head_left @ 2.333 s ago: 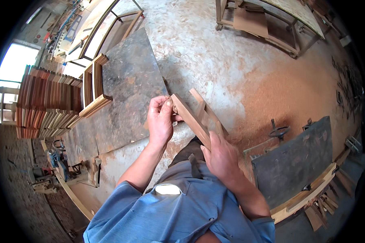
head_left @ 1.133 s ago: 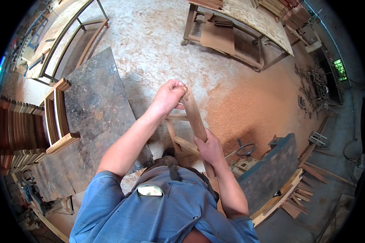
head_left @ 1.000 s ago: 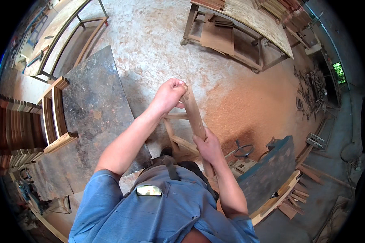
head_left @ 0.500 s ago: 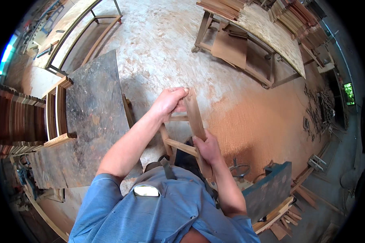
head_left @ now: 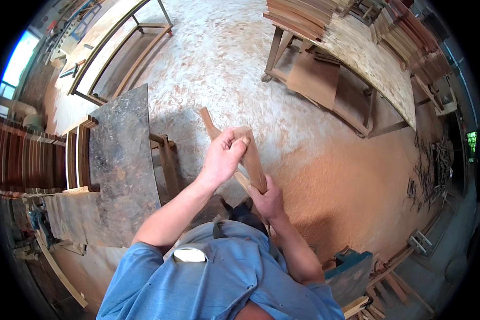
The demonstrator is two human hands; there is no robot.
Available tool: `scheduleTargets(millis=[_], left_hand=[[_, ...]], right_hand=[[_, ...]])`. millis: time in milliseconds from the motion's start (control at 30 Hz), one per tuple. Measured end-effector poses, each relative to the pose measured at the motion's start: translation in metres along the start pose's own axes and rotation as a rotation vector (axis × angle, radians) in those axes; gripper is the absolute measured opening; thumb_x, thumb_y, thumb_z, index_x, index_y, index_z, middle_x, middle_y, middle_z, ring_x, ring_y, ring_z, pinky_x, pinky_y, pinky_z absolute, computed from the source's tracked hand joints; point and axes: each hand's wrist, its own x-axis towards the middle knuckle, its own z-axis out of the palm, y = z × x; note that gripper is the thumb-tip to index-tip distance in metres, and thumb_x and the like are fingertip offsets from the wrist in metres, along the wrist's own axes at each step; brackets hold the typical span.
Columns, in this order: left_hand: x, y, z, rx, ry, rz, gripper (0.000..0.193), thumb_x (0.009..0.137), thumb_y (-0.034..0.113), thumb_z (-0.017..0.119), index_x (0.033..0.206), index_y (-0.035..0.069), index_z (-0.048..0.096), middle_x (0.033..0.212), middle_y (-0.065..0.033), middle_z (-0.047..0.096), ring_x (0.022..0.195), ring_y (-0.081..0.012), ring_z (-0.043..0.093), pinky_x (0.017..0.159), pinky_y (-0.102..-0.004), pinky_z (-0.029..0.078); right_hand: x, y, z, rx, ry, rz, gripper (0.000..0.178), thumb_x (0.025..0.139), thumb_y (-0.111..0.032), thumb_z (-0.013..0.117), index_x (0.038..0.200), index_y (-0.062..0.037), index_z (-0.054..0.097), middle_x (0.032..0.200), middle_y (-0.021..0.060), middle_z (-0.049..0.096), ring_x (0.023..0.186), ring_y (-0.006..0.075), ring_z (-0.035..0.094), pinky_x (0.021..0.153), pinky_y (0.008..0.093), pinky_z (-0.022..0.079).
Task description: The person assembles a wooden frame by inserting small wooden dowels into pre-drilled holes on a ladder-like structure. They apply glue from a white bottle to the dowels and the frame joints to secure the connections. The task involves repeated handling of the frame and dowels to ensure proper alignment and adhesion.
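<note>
Out in front of my body I hold a small wooden frame [head_left: 256, 162] with both hands. Its wide near rail faces me, and the end of the far rail pokes out beyond my left hand. My left hand [head_left: 224, 156] is closed on the frame's far end, thumb against the rail. Lower down, my right hand [head_left: 269, 202] grips the same rail near its closer end. The crosspieces are largely hidden behind my hands and the rail. To my left, several similar frames [head_left: 29, 160] stand in a row by a dark tabletop [head_left: 125, 154].
A light worktable [head_left: 365, 64] at the far right carries stacks of wooden pieces [head_left: 301, 18]. Another bench [head_left: 104, 34] stands far left. Orange sawdust [head_left: 336, 181] covers the floor to my right. A teal machine part [head_left: 352, 264] and wood offcuts sit near my right elbow.
The frame has turned in my hands, so its crosspieces show less and its far rail now sticks out past my left hand. My view has shifted slightly.
</note>
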Motion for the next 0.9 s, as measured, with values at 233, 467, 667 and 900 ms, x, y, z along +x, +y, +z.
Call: scheduleTargets(millis=[233,467,667,900], left_hand=[[0.035,0.009,-0.002,0.107,0.059,0.254,0.033,0.091,0.008,0.060,0.122,-0.001,0.055,0.099,-0.0065,0.064,0.091,-0.0133,0.060,0.082,-0.0284,0.049],[0.125,0.021,-0.053,0.499,0.103,0.573,0.038,0.085,0.005,0.064,0.121,-0.003,0.055,0.104,-0.0151,0.067,0.089,-0.0250,0.066,0.079,-0.0328,0.052],[0.213,0.054,-0.104,0.337,0.160,0.473,0.039,0.089,-0.002,0.060,0.126,-0.004,0.051,0.112,-0.0144,0.066,0.097,-0.0190,0.066,0.085,-0.0308,0.053],[0.305,0.079,-0.153,0.362,0.337,0.520,0.041,0.089,-0.006,0.060,0.129,-0.001,0.050,0.109,-0.0153,0.065,0.095,-0.0162,0.064,0.082,-0.0286,0.053]], right_hand=[[0.083,0.020,0.021,0.031,-0.027,-0.184,0.045,0.077,-0.022,0.079,0.110,-0.0013,0.057,0.089,0.0195,0.067,0.083,0.0334,0.068,0.072,0.0409,0.052],[0.203,-0.014,0.046,0.356,-0.248,-0.169,0.037,0.081,-0.017,0.077,0.110,-0.0051,0.058,0.095,0.0153,0.065,0.083,0.0277,0.066,0.072,0.0354,0.051],[0.298,-0.048,0.077,0.125,-0.155,-0.278,0.030,0.081,-0.015,0.075,0.105,-0.0057,0.058,0.085,0.0129,0.063,0.072,0.0271,0.063,0.064,0.0373,0.049],[0.395,-0.095,0.108,0.005,-0.121,-0.297,0.032,0.079,-0.016,0.076,0.102,-0.0054,0.058,0.078,0.0145,0.064,0.071,0.0315,0.065,0.062,0.0393,0.050]])
